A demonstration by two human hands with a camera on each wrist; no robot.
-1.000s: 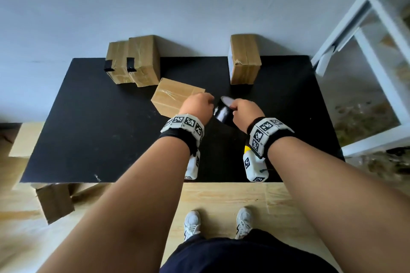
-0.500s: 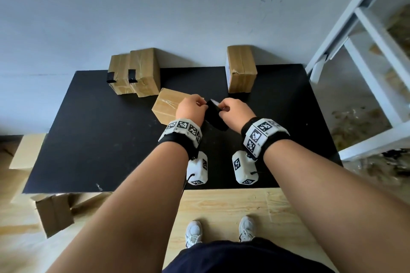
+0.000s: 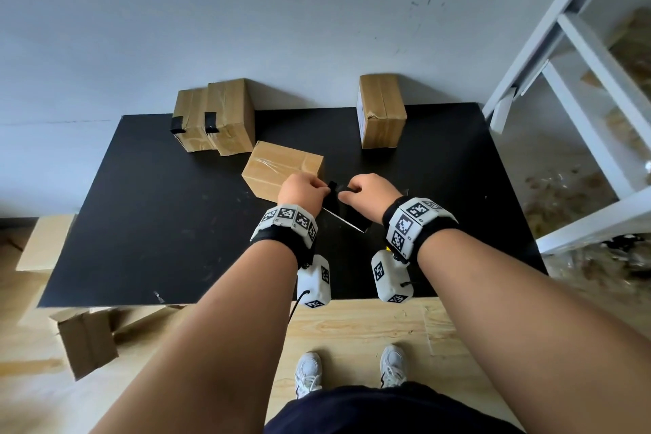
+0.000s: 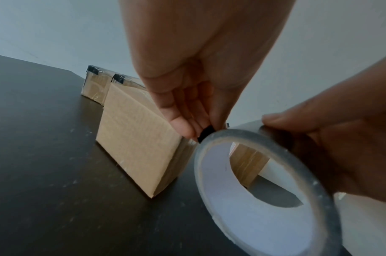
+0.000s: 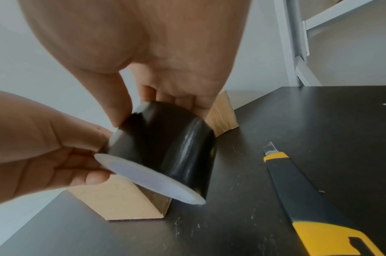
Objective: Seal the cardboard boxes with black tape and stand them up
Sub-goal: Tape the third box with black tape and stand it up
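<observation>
A person stands at a black rectangular bench, holding a roll of glossy black adhesive tape above it with both hands. The right hand has its grip closed around the roll, thumb on the outer band and fingers behind it. The left hand pinches the tape's loose black end between thumb and fingertips at the roll's rim.

Just beyond the hands, a brown cardboard box wrapped in clear film lies flat on the bench. 2 upright brown cardboard boxes with black tape tabs stand touching each other at the far left edge, and 1 more upright brown cardboard box stands at the far edge to the right. A yellow-and-black utility knife rests on the bench near the right hand, blade extended.
</observation>
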